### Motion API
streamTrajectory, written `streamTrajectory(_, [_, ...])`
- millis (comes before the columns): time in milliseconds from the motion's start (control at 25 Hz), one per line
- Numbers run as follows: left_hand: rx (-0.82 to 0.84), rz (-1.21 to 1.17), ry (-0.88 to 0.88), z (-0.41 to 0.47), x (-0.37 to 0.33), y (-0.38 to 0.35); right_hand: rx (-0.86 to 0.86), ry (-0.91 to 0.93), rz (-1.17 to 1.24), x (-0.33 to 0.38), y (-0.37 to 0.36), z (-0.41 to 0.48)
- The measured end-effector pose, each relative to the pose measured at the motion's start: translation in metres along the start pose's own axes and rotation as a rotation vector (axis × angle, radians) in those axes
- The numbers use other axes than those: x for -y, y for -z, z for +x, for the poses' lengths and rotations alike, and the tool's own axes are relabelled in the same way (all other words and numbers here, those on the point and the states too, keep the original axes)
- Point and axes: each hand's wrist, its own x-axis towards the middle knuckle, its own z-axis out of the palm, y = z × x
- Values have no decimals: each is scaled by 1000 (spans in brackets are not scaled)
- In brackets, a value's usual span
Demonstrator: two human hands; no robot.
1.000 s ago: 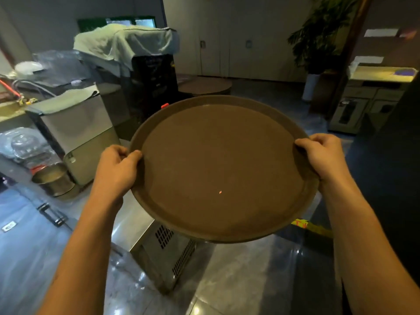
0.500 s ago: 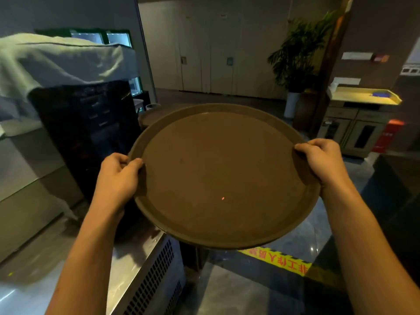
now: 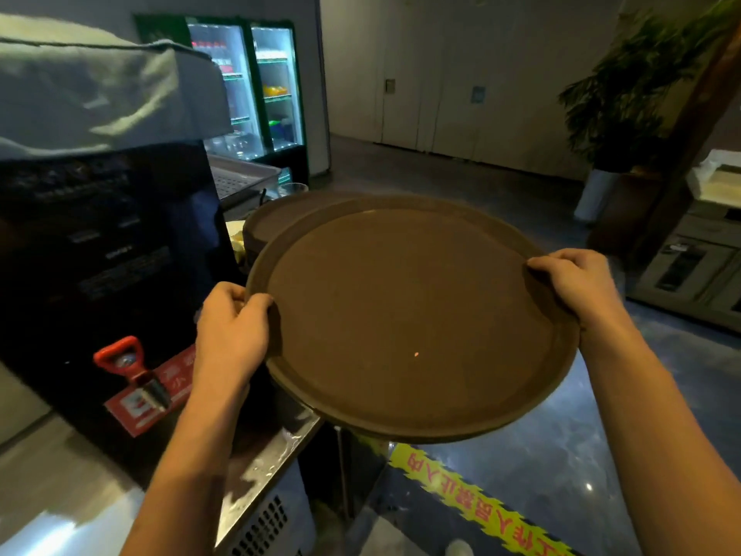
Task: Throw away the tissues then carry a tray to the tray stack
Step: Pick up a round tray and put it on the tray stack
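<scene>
A large round brown tray (image 3: 409, 315) is held level in front of me, bare except for a tiny orange speck. My left hand (image 3: 232, 335) grips its left rim and my right hand (image 3: 577, 286) grips its right rim. Just beyond the tray's far left edge lies the tray stack (image 3: 272, 220), round brown trays of the same kind, mostly hidden behind the held tray. No tissues are in view.
A black dispenser (image 3: 108, 250) with a red tap (image 3: 124, 359) and a cloth on top stands on the steel counter (image 3: 256, 475) at left. Lit drink fridges (image 3: 256, 90) stand behind. A potted plant (image 3: 625, 98) and cabinet (image 3: 697, 270) are at right. Yellow floor tape (image 3: 481, 503) lies below.
I have walked forward along the counter with the tray. The dispenser is now beside my left hand, and the tray stack and fridges have come into view ahead.
</scene>
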Motion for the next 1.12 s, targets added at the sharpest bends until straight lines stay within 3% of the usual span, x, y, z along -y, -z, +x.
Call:
streamTrajectory(240, [-238, -52, 91, 40, -8, -75, 247, 10, 59, -1, -63, 146])
streamTrajectory(520, [-415, -122, 247, 82, -9, -129, 443, -24, 111, 10, -145, 254])
streamTrajectory(720, [-437, -85, 286, 118, 11, -152, 558, -61, 80, 14, -202, 300])
streamTrajectory(1120, [-446, 110, 314, 154, 24, -144, 587, -54, 18, 12, -265, 324])
